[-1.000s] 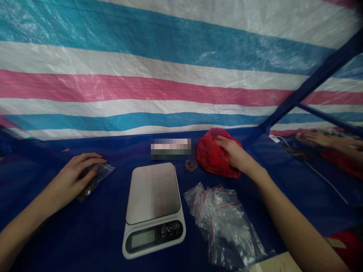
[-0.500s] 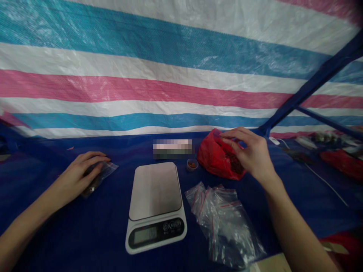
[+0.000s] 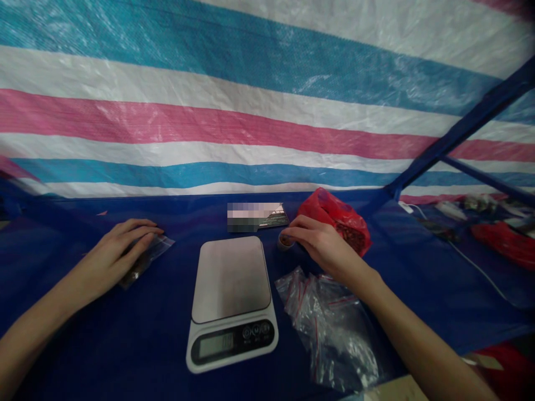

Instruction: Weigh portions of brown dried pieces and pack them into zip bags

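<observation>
R hand (image 3: 320, 242): shifted since prev. frame, from mouth of red bag (image 3: 328, 206) to small cup (image 3: 284, 247) at its left.
R hand state: narrow, thumb & fingers drawn together at cup rim; cannot tell if anything is pinched.
Small cup: directly under tips of R hand; brown pcs. (image 3: 287, 240) partly visible inside.
Red bag: just beyond R hand, partly hidden by it; mouth open, reddish-brown contents (image 3: 353, 238) showing.
L hand (image 3: 123, 250): pos. approx. unchanged; palm down, fingers curved over filled zip bag (image 3: 144, 260), dark contents; cannot tell if gripping or only resting.
Scale (image 3: 234, 278): betw. both hands, nearer wearer than R hand; display digits faint, reading uncertain.
Clear bags (image 3: 334, 328): loose pile, red seal lines, nearer wearer than R hand, beside R forearm.
Flat box (image 3: 273, 219): beyond R hand, slightly left; partly pixelated.
White cable (image 3: 480, 271): well right of R hand.
Desk (image 3: 125, 345): blue, under both hands.
Striped sheet (image 3: 209, 122): beyond both hands.
</observation>
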Motion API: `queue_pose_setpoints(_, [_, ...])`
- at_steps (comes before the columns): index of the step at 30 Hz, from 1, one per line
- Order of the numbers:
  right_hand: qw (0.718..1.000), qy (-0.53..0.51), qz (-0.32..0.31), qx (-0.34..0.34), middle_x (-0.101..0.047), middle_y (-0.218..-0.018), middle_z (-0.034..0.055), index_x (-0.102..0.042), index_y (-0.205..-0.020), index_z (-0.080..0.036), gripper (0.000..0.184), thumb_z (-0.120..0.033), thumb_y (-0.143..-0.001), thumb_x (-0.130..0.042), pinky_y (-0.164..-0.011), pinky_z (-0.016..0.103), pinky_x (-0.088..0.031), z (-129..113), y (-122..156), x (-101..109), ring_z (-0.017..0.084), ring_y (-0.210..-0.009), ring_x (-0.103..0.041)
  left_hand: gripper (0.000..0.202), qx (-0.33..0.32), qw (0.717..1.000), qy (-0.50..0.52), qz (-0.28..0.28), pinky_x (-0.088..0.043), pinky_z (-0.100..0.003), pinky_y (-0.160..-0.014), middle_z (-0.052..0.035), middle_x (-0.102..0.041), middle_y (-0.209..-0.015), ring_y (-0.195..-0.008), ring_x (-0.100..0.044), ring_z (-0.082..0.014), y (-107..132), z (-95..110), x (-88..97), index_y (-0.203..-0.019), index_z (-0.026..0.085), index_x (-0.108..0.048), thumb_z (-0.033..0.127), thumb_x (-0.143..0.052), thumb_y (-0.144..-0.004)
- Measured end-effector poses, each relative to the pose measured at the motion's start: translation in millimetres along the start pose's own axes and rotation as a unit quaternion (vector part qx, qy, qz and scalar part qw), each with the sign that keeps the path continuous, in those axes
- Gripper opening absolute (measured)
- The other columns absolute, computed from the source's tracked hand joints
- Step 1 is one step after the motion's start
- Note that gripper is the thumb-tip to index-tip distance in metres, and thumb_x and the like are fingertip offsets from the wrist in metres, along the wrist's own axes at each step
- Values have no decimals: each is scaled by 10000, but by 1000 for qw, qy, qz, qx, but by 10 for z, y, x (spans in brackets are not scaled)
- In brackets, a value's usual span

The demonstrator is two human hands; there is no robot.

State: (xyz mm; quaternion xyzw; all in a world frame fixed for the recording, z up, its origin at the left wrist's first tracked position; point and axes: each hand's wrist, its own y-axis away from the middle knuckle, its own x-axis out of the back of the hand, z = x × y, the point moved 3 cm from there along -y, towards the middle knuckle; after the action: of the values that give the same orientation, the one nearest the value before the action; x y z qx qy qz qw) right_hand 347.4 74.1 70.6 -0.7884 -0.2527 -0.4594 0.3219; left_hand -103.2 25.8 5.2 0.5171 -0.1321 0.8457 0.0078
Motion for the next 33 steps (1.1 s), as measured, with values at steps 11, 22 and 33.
queue_pose_setpoints(11, [998, -41, 31, 28, -731, -1088, 82, -772, -1186, -210, 331, -78, -1016, -521, -814, 314, -582, 7, -30, 30, 198, -941, -714, 519, -3, 1000, -3, -5, -428, -438, -1184, -98, -682, -1298, -1253, -608, -275, -20, 99, 16, -1192, 214, -750, 564, -399, -1036])
queue_pose_setpoints(22, [994, -89, 55, 35, -736, -995, 68, -800, -990, -192, 240, -105, -1013, -577, -754, 297, -581, 40, -117, -41, 175, -865, -712, 501, -12, 1000, -8, -11, -422, -436, -1180, -95, -678, -1288, -1239, -603, -266, -30, 94, 15, -1172, 224, -754, 560, -409, -1036])
queue_pose_setpoints(33, [977, -157, 145, -21, -769, -1043, 46, -788, -936, -248, 116, -236, -984, -684, -839, 360, -604, 17, -151, -100, 197, -925, -735, 481, -22, 1000, -17, -6, -430, -477, -1166, -107, -648, -1313, -1262, -603, -294, -15, 4, -7, -1216, 242, -728, 573, -442, -1015])
